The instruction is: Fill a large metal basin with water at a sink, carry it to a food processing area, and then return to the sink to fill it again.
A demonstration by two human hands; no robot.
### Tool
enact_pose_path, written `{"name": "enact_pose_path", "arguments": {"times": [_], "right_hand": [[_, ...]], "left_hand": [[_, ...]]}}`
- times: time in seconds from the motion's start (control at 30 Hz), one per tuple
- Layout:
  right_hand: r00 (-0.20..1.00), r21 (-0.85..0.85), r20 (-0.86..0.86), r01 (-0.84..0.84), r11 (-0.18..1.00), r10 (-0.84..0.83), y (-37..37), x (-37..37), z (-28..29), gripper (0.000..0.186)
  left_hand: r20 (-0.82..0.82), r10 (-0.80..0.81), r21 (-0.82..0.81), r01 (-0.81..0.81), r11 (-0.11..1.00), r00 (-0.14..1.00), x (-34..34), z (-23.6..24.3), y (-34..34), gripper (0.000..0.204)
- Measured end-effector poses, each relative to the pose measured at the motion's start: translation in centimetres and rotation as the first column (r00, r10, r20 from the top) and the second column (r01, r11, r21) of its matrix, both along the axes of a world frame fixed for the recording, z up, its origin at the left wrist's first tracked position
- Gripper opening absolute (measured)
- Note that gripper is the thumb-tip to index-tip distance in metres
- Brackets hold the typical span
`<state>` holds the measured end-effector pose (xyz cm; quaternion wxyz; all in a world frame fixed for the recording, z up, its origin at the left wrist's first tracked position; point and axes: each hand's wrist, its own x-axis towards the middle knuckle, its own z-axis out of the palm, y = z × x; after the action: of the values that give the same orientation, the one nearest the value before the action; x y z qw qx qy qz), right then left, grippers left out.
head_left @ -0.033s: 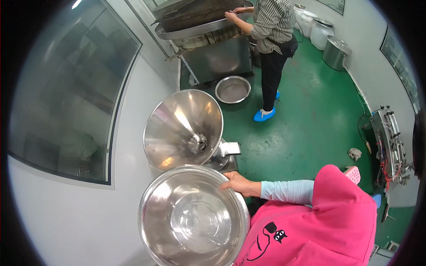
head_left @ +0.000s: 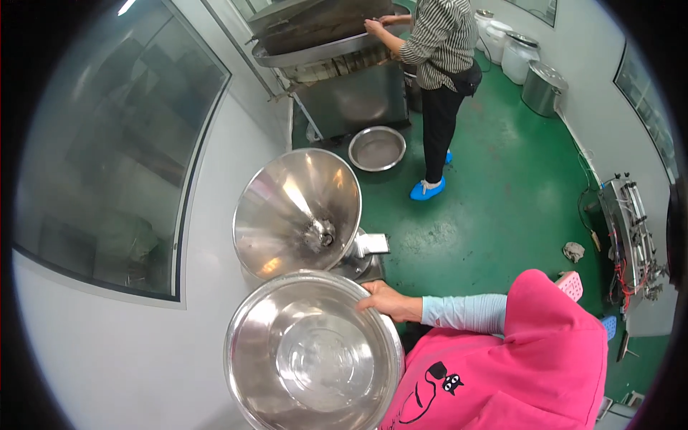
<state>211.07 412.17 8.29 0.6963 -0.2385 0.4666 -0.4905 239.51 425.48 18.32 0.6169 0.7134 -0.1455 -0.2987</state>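
Observation:
My right hand (head_left: pixel 390 301) grips the right rim of a wide stainless steel basin (head_left: pixel 251 358), with the thumb over the edge and the other fingers mostly hidden. The basin is tilted so that its shiny inside faces up, and rings show on its bottom. Just beyond it stands a large metal funnel-shaped hopper (head_left: pixel 272 208) with a dark opening low in its cone. The basin overlaps the hopper's near edge in view; I cannot tell whether they touch. A boxy metal piece (head_left: pixel 373 244) juts out to the hopper's right. My left hand is out of sight.
A co-worker (head_left: pixel 448 50) in a striped top stands at a big metal vat (head_left: pixel 351 100). A shallow metal basin (head_left: pixel 377 148) lies on the green floor (head_left: pixel 487 201). Lidded white drums (head_left: pixel 519 57) and a metal pot (head_left: pixel 543 89) line the right wall. A machine (head_left: pixel 631 229) stands far right.

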Motion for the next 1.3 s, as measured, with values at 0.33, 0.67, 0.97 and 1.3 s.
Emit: {"name": "enact_pose_path", "arguments": {"times": [0.33,0.67,0.97,1.3], "right_hand": [[1.000,0.002,0.013,-0.014,1.000,0.014,0.4,0.1,0.5,0.032],[1.000,0.022,0.000,-0.016,1.000,0.016,-0.1,-0.2,0.5,0.032],[1.000,0.005,0.001,-0.025,1.000,0.025,0.0,-0.1,0.1,0.035],[0.999,0.005,0.023,-0.033,0.999,0.033,-0.2,-0.2,0.5,0.032]], "left_hand": [[0.081,-0.066,-0.032,0.069,0.997,0.995,-0.6,0.5,0.0,0.040],[-0.002,-0.017,-0.026,0.017,1.000,1.000,0.4,-0.7,0.1,0.035],[0.060,-0.011,0.011,0.011,1.000,0.998,0.5,-0.6,0.1,0.038],[0.081,-0.040,0.014,0.039,0.999,0.996,0.3,-1.0,0.0,0.042]]}}
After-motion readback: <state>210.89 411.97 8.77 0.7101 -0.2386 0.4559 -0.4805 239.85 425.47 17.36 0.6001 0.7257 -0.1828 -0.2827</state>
